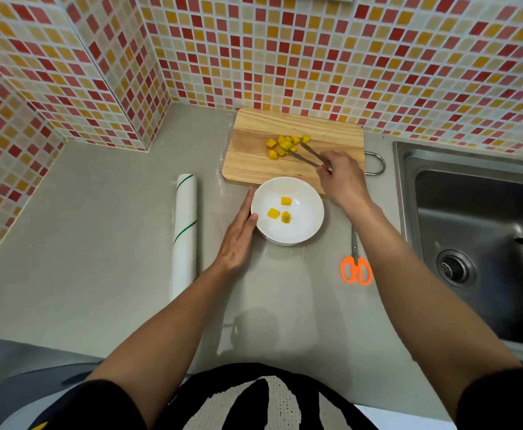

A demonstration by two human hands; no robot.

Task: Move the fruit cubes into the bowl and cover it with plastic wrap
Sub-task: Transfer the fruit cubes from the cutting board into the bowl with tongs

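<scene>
three fruit cubes lying in the bowl, most still heaped on the cutting board, right hand gripping open tongs at the heap, left hand flat-fingered steadying the bowl (plastic wrap roll waiting untouched on the worktop).

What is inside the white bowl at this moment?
Three yellow fruit cubes lie apart on the floor of the white bowl. Nothing else is seen inside. The left hand touches its outer rim and covers that side of the wall.
</scene>
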